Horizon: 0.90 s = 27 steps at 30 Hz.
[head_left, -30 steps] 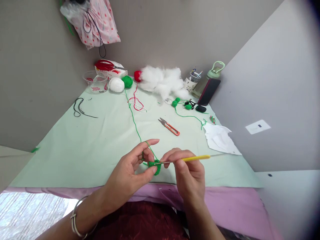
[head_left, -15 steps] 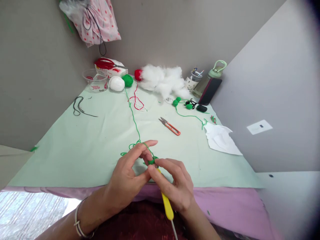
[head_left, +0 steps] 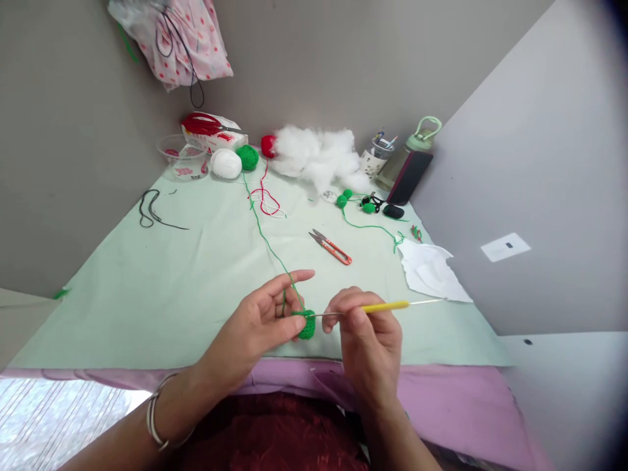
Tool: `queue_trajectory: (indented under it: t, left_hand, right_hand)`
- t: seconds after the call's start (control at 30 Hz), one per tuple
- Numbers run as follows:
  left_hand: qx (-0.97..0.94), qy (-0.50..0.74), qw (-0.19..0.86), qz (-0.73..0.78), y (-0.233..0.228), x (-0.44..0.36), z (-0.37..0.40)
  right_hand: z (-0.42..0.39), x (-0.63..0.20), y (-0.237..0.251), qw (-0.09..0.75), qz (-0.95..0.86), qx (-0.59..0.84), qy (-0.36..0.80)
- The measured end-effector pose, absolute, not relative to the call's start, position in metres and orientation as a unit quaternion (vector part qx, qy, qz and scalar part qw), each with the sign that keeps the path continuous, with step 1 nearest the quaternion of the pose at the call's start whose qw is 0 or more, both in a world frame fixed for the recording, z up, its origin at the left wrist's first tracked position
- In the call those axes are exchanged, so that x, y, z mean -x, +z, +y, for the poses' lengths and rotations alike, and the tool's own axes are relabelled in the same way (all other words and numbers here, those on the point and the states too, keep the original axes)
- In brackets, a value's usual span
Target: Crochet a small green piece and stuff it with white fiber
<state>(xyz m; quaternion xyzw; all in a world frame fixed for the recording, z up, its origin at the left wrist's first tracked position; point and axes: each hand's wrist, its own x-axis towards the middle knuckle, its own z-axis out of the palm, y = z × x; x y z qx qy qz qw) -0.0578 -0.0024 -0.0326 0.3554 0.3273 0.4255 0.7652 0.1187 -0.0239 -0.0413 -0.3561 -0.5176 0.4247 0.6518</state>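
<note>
Crochet piece (head_left: 307, 324), small and green, sits pinched in the left hand (head_left: 260, 327) above the counter's (head_left: 161, 288) near edge. The right hand (head_left: 366, 333) grips the yellow hook (head_left: 383, 306), now level and pointing into the piece; half a second ago it hung handle-down, so a new stitch seems begun. Yarn (head_left: 267, 242) runs taut to the green ball (head_left: 248, 157) at the far edge. The hook's tip is hidden in the stitches.

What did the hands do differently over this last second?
Half a second ago the right hand had swung the yellow hook down toward the lap; now it lies level again, handle pointing right, tip in the green piece. The slack yarn loops by the left hand are drawn straight. The left hand still pinches the piece; the snips and yarn balls have not moved.
</note>
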Motion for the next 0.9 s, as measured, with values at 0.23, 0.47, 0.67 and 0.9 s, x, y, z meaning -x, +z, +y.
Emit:
queue_trajectory:
  t: [0.23,0.47,0.67,0.9]
  left_hand:
    - [-0.417,0.431,0.724,0.342,-0.033,0.052,-0.007]
    - [-0.334,0.373,0.832,0.240,-0.033,0.063,0.000]
    - [-0.385,0.405,0.779,0.285,-0.035,0.057,-0.006]
    - [-0.442,0.400,0.741,0.310,-0.033,0.061,-0.009]
  right_hand:
    - [-0.025,-0.116,-0.045,0.635,-0.523,0.352,0.446]
    - [-0.016,-0.125,-0.032,0.642,-0.465,0.330,0.513]
    - [-0.021,-0.118,-0.034,0.615,-0.480,0.346,0.522]
    - [-0.027,-0.118,-0.041,0.614,-0.569,0.387,0.385]
